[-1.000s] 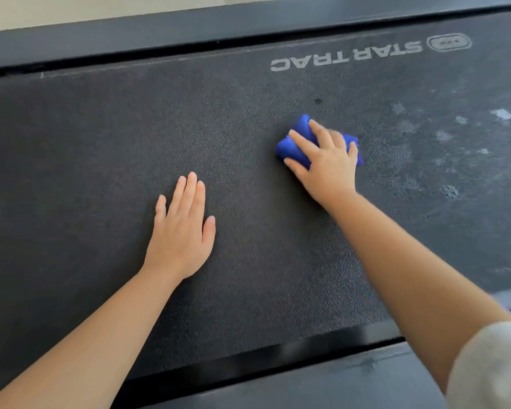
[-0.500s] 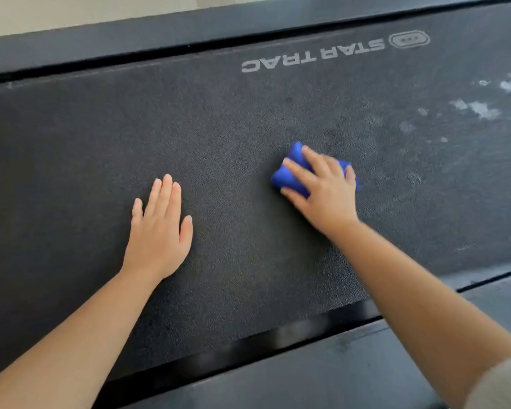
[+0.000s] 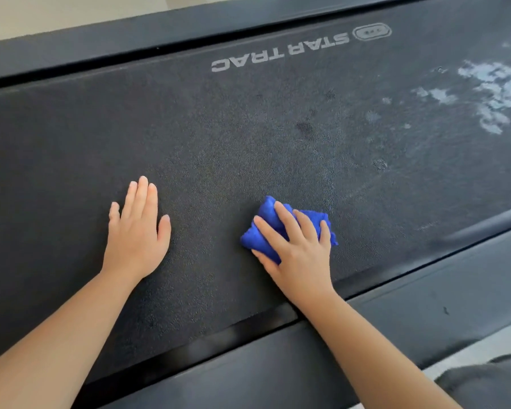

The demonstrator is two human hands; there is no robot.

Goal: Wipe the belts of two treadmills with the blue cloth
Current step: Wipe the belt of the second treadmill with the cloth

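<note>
A dark, rough treadmill belt (image 3: 233, 149) fills most of the view, with STAR TRAC printed upside down near its far edge. My right hand (image 3: 298, 246) presses a bunched blue cloth (image 3: 263, 228) onto the belt close to the near edge; the cloth shows beyond and left of my fingers. My left hand (image 3: 136, 228) lies flat on the belt to the left of the cloth, fingers together, holding nothing. White foamy patches (image 3: 490, 90) sit on the belt at the far right.
The black side rail (image 3: 425, 296) runs along the near edge of the belt, and another rail (image 3: 130, 39) along the far edge. Pale floor shows beyond the far rail and at the bottom right, beside a grey fabric shape (image 3: 490, 382).
My right hand has dragged the blue cloth back toward me across the belt, from its middle to near the front rail. The left hand stays flat on the belt.
</note>
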